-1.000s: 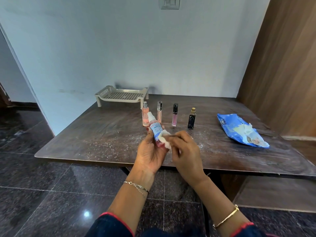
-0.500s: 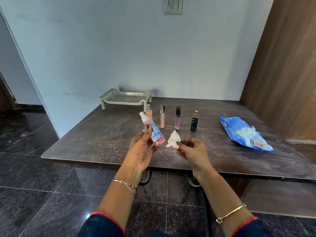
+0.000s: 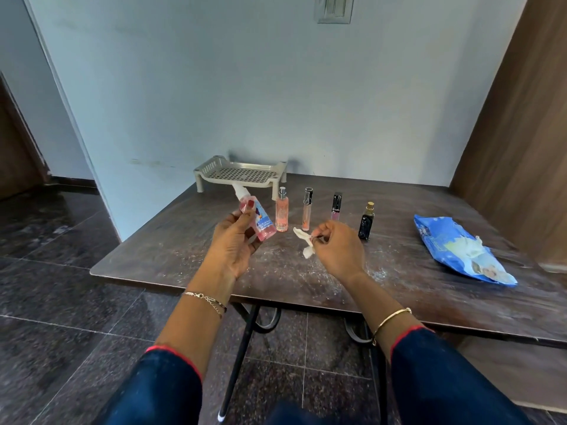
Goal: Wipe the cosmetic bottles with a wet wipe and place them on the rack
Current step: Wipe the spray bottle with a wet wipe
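Note:
My left hand (image 3: pixel 234 245) grips a pink spray bottle (image 3: pixel 257 218) with a white cap and blue label, tilted, above the table. A small crumpled white wet wipe (image 3: pixel 304 243) is pinched in my right hand (image 3: pixel 336 248), apart from the bottle. Several bottles stand in a row on the table: a peach perfume bottle (image 3: pixel 281 214), a slim clear tube (image 3: pixel 306 213), a pink gloss tube (image 3: pixel 336 206) and a small black bottle (image 3: pixel 366 221). The beige perforated rack (image 3: pixel 241 175) sits at the back against the wall, with nothing on it.
The dark wooden table (image 3: pixel 399 286) is dusted with white specks. A blue wet wipe pack (image 3: pixel 457 250) lies at the right with a wipe sticking out. A wooden panel (image 3: pixel 521 133) rises on the right; glossy tiled floor lies left and below.
My hands have separated: the wipe came off the spray bottle and moved right, while my left hand carried the bottle up and left toward the rack.

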The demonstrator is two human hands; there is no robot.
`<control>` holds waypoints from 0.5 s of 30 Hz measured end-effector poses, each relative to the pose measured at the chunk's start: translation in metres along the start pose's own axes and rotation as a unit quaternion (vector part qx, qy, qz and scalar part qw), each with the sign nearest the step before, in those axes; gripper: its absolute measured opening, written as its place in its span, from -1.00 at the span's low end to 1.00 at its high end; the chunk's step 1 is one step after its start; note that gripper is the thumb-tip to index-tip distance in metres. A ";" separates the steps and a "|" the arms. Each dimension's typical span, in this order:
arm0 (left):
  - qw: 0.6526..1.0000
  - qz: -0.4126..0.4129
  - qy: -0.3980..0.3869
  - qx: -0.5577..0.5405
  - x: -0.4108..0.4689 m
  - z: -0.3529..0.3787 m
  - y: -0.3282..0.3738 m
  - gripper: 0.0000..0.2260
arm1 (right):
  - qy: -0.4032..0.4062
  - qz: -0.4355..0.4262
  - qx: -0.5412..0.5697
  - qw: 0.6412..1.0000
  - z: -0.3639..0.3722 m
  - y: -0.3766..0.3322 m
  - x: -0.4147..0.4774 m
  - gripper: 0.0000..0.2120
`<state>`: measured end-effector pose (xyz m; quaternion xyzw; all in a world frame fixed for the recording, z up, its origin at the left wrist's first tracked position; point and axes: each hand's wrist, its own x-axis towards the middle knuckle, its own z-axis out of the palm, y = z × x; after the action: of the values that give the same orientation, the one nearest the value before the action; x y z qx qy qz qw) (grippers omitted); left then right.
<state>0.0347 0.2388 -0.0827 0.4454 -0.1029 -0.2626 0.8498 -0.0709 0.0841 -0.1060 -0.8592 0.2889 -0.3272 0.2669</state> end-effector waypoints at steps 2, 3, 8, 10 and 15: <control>1.000 0.009 0.005 0.021 0.011 0.000 0.009 -0.74 | -0.007 -0.008 -0.020 1.000 0.005 0.000 0.008 -0.84; 0.999 0.013 0.009 0.029 0.016 0.000 0.013 -0.72 | -0.018 -0.009 -0.029 0.999 0.008 0.001 0.012 -0.85; 0.996 0.039 0.033 0.078 0.050 -0.002 0.023 -0.65 | -0.073 -0.025 -0.017 0.997 0.018 0.006 0.030 -0.92; 0.994 0.047 0.036 0.095 0.066 -0.003 0.027 -0.71 | -0.064 -0.047 0.008 0.997 0.017 0.004 0.039 -0.92; 0.987 0.085 0.024 0.138 0.111 0.006 0.039 -0.72 | 0.001 -0.092 0.067 0.993 0.010 -0.022 0.070 -0.94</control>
<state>0.1396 0.1926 -0.0542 0.5541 -0.1551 -0.1625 0.8016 -0.0135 0.0555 -0.0694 -0.8620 0.1863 -0.3696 0.2926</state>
